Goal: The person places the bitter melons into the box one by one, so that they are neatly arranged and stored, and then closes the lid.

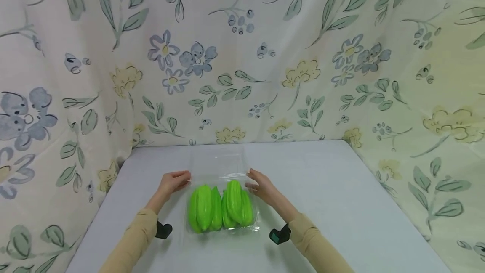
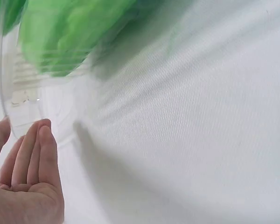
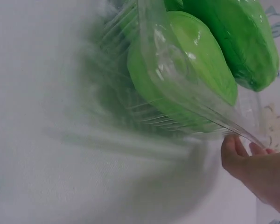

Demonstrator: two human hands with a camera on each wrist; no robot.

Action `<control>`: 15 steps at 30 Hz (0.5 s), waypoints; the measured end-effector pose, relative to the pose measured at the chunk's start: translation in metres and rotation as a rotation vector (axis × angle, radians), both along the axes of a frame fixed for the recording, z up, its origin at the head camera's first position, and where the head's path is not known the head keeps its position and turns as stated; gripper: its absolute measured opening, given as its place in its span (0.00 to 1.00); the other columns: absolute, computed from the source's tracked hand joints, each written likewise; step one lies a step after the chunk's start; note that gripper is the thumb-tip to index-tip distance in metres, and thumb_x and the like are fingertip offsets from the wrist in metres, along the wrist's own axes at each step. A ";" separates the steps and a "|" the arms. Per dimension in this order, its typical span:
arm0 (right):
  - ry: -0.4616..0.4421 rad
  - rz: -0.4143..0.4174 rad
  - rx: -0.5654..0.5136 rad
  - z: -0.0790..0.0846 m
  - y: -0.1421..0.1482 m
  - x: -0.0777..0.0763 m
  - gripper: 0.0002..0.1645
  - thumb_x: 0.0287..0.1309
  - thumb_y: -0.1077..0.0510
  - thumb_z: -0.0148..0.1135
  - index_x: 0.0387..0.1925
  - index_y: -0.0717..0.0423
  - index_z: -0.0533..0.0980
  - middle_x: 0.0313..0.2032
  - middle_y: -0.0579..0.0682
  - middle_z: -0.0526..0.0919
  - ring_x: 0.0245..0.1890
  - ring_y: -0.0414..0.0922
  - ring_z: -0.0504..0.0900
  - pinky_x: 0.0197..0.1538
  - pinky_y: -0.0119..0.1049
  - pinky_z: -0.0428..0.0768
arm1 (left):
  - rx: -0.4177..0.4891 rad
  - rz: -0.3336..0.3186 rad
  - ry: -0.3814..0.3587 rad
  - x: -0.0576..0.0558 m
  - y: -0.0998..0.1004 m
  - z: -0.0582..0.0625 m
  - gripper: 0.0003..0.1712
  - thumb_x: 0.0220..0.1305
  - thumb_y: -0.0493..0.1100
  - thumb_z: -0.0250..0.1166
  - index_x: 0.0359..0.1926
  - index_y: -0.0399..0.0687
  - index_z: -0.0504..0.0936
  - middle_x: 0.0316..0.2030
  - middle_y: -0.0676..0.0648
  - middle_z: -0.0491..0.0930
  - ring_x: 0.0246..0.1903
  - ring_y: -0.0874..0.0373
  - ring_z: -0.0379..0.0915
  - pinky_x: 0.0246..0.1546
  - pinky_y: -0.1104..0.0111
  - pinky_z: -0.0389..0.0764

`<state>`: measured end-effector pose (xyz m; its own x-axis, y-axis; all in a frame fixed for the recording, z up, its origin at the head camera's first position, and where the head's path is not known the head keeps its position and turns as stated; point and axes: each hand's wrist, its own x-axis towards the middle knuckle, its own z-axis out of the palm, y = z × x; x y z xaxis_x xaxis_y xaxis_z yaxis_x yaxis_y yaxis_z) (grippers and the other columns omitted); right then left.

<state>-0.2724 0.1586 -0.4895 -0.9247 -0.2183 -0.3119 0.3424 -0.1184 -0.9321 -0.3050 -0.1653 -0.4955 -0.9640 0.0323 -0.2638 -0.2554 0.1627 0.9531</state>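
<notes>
A clear plastic clamshell box (image 1: 258, 227) lies on the table with its lid (image 1: 217, 161) folded back. Two bright green ribbed fruits, one on the left (image 1: 204, 210) and one on the right (image 1: 235, 203), sit side by side in its base; they look like star fruit. My left hand (image 1: 173, 184) is beside the box's left rear corner, fingers nearly straight and the thumb apart in the left wrist view. At the opposite rear corner, my right hand (image 1: 265, 188) has its fingertips by the plastic edge, with a gap between thumb and fingers. Whether the fingertips touch the plastic is unclear.
The white table (image 1: 322, 189) extends to both sides of the box. Behind it and along the sides hangs a floral curtain (image 1: 235, 62). Each wrist carries a small black device, one left (image 1: 163, 230) and one right (image 1: 280, 235).
</notes>
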 end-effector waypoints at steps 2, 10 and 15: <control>-0.010 0.003 0.016 0.000 0.003 0.002 0.39 0.72 0.45 0.39 0.72 0.64 0.44 0.72 0.65 0.49 0.68 0.65 0.57 0.69 0.53 0.58 | -0.033 -0.012 0.024 0.001 0.003 -0.001 0.28 0.63 0.42 0.64 0.60 0.29 0.71 0.45 0.42 0.84 0.33 0.71 0.80 0.41 0.72 0.81; 0.031 -0.033 -0.022 0.009 0.023 -0.004 0.41 0.73 0.38 0.30 0.74 0.59 0.37 0.73 0.63 0.49 0.71 0.63 0.50 0.70 0.62 0.41 | -0.264 -0.021 0.360 0.003 0.026 -0.001 0.16 0.58 0.38 0.67 0.47 0.35 0.81 0.49 0.37 0.82 0.42 0.54 0.82 0.39 0.70 0.81; 0.076 -0.041 -0.003 0.008 0.044 -0.001 0.44 0.71 0.33 0.25 0.73 0.61 0.45 0.73 0.64 0.47 0.73 0.61 0.42 0.67 0.66 0.34 | -0.525 0.021 0.686 0.012 0.042 -0.002 0.07 0.53 0.37 0.71 0.34 0.42 0.84 0.37 0.43 0.86 0.33 0.50 0.83 0.33 0.63 0.81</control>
<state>-0.2730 0.2023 -0.4818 -0.9538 -0.1808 -0.2399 0.2655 -0.1337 -0.9548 -0.2934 -0.1236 -0.4970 -0.9149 0.0495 0.4007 0.3409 0.6266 0.7008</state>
